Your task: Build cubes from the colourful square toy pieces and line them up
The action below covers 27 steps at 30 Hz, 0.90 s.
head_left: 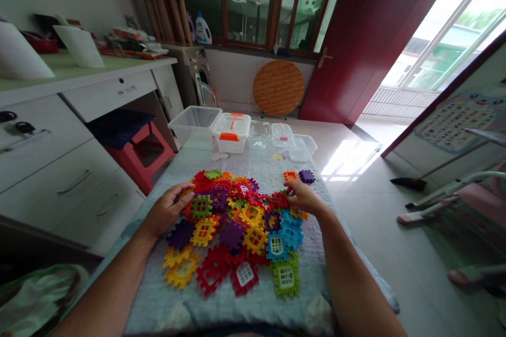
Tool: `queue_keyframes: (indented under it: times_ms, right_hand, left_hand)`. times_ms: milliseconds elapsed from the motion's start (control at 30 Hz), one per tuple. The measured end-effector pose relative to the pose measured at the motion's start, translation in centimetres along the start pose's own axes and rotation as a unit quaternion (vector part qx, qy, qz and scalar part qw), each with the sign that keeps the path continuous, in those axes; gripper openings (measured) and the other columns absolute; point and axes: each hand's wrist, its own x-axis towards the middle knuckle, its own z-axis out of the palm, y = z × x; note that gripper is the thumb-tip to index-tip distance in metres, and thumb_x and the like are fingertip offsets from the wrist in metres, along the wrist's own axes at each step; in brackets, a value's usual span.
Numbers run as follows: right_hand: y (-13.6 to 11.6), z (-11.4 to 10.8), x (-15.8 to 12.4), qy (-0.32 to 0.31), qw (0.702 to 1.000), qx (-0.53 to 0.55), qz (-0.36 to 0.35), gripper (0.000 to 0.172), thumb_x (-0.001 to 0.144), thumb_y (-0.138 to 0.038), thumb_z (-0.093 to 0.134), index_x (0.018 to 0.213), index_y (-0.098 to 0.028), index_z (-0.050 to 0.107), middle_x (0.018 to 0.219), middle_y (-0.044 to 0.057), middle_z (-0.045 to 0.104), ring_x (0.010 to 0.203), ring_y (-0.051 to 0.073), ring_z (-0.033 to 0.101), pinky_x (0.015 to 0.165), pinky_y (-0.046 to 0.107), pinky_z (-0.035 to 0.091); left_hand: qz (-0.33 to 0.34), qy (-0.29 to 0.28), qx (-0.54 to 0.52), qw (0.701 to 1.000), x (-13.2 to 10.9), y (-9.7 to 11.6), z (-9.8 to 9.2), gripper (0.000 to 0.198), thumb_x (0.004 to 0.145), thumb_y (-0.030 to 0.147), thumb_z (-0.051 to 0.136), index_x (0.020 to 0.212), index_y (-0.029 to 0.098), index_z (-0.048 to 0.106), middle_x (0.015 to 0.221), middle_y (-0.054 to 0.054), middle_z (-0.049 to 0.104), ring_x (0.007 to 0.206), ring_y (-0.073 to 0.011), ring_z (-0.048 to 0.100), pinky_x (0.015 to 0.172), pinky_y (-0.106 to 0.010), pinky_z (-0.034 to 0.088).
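Note:
A heap of colourful plastic interlocking building tiles with notched edges lies on the cloth-covered table. My left hand rests at the heap's left edge, fingers apart and touching tiles beside a green tile. At the heap's right side, my right hand has its fingers spread against the tiles, close to a red tile. Nearer me lie a yellow tile, a red tile with a white window insert and a green one. Blue tiles overlap below my right hand.
An orange tile and a purple tile lie apart beyond my right hand. Along the far table edge stand an open clear bin, a lidded box with orange latches and smaller clear boxes. A red stool stands left.

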Motion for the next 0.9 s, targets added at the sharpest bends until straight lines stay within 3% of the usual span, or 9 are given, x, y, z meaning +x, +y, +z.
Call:
queue_keyframes:
  times_ms: [133, 233, 333, 500, 600, 700, 833, 900]
  right_hand:
    - [-0.3, 0.0, 0.0, 0.006, 1.000, 0.019, -0.001, 0.022, 0.067, -0.012, 0.061, 0.089, -0.016, 0.066, 0.076, 0.002, 0.059, 0.068, 0.013, 0.051, 0.064, 0.026, 0.040]
    - [-0.7, -0.2, -0.2, 0.002, 0.992, 0.125, 0.007, 0.013, 0.069, -0.018, 0.062, 0.083, -0.018, 0.062, 0.066, -0.004, 0.050, 0.061, 0.010, 0.045, 0.056, 0.023, 0.034]
    - [-1.4, -0.5, -0.5, -0.029, 0.962, 0.271, 0.009, 0.018, 0.071, -0.027, 0.067, 0.083, -0.018, 0.058, 0.067, -0.005, 0.051, 0.060, 0.009, 0.045, 0.055, 0.022, 0.034]
    - [-2.5, -1.2, -1.0, -0.107, 0.885, 0.454, -0.014, 0.028, 0.068, -0.031, 0.073, 0.086, -0.019, 0.055, 0.068, -0.004, 0.053, 0.057, 0.008, 0.046, 0.054, 0.022, 0.035]
    - [-2.5, -1.3, -0.8, -0.088, 0.869, 0.487, -0.024, 0.026, 0.068, -0.031, 0.072, 0.084, -0.019, 0.055, 0.067, -0.004, 0.054, 0.055, 0.008, 0.046, 0.053, 0.023, 0.036]
    - [-2.1, -0.7, -0.2, 0.002, 0.899, 0.437, -0.017, 0.020, 0.070, -0.030, 0.066, 0.081, -0.020, 0.054, 0.067, -0.004, 0.052, 0.057, 0.010, 0.045, 0.053, 0.024, 0.036]
    - [-1.9, 0.7, 0.5, 0.185, 0.964, 0.189, -0.019, 0.008, 0.072, -0.020, 0.058, 0.072, -0.021, 0.050, 0.069, -0.002, 0.050, 0.064, 0.012, 0.045, 0.061, 0.026, 0.037]
    - [-2.0, 1.1, 0.5, 0.185, 0.980, 0.067, -0.043, 0.008, 0.071, -0.015, 0.057, 0.072, -0.020, 0.051, 0.073, -0.001, 0.051, 0.070, 0.014, 0.046, 0.067, 0.027, 0.038]
  left_hand:
    - [-0.003, 0.000, -0.004, 1.000, 0.0, 0.0, 0.0, 0.060, 0.079, 0.067, 0.051, 0.111, 0.019, 0.065, 0.119, -0.009, 0.066, 0.113, -0.0279, 0.060, 0.105, -0.040, 0.041]
    - [-0.004, -0.002, -0.011, 1.000, 0.0, 0.2, 0.1, 0.059, 0.079, 0.066, 0.051, 0.111, 0.018, 0.065, 0.120, -0.009, 0.066, 0.114, -0.0276, 0.058, 0.106, -0.039, 0.040]
    - [-0.008, -0.005, -0.014, 1.000, -0.1, 0.3, 0.1, 0.057, 0.079, 0.065, 0.051, 0.111, 0.019, 0.064, 0.120, -0.009, 0.065, 0.115, -0.0276, 0.058, 0.106, -0.039, 0.039]
    - [-0.016, -0.008, -0.012, 1.000, -0.1, 0.2, 0.1, 0.059, 0.079, 0.066, 0.051, 0.111, 0.019, 0.064, 0.121, -0.009, 0.065, 0.115, -0.0280, 0.057, 0.107, -0.040, 0.038]
    - [-0.015, -0.008, -0.006, 1.000, -0.1, 0.2, 0.0, 0.058, 0.079, 0.066, 0.051, 0.111, 0.019, 0.064, 0.122, -0.009, 0.065, 0.115, -0.0280, 0.058, 0.106, -0.040, 0.039]
    - [-0.010, -0.002, 0.003, 1.000, 0.0, 0.2, 0.0, 0.058, 0.078, 0.066, 0.051, 0.111, 0.020, 0.065, 0.120, -0.008, 0.066, 0.113, -0.0274, 0.059, 0.105, -0.039, 0.041]
    - [-0.005, 0.002, 0.004, 1.000, 0.0, 0.2, 0.0, 0.057, 0.078, 0.065, 0.051, 0.110, 0.020, 0.065, 0.118, -0.008, 0.067, 0.113, -0.0270, 0.060, 0.104, -0.038, 0.042]
    - [-0.006, -0.001, 0.003, 1.000, -0.1, 0.2, 0.0, 0.057, 0.079, 0.065, 0.051, 0.110, 0.020, 0.065, 0.119, -0.008, 0.066, 0.113, -0.0269, 0.059, 0.105, -0.038, 0.041]
